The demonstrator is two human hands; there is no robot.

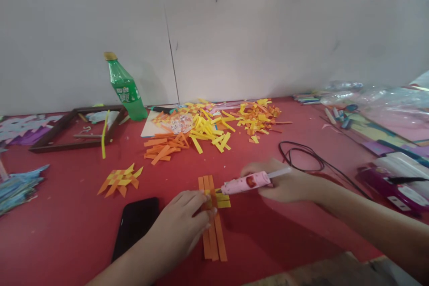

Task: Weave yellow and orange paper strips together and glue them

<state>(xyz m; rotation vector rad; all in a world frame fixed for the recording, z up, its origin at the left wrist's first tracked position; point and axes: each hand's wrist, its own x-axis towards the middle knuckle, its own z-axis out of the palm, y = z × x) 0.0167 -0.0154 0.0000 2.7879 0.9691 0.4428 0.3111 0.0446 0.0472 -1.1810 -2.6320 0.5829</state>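
In the head view, my right hand [268,185] is wrapped round a pink glue gun [244,183] with a clear stick coming out of its back end. The gun's tip is at the crossing of several long orange paper strips [218,237] and short yellow paper strips [224,201], partly woven together on the red table. My left hand [186,219] grips this weave with bent fingers and thumb, hiding its left part. Left of it lies a woven orange and yellow paper piece [121,179] with pointed ends.
A black phone [137,223] lies beside my left forearm. Loose yellow strips [208,127] and orange strips [166,147] are heaped behind. Farther back stand a green bottle [125,91] and a brown frame [67,146]. A black cord [308,154] and a purple power strip [395,187] lie right.
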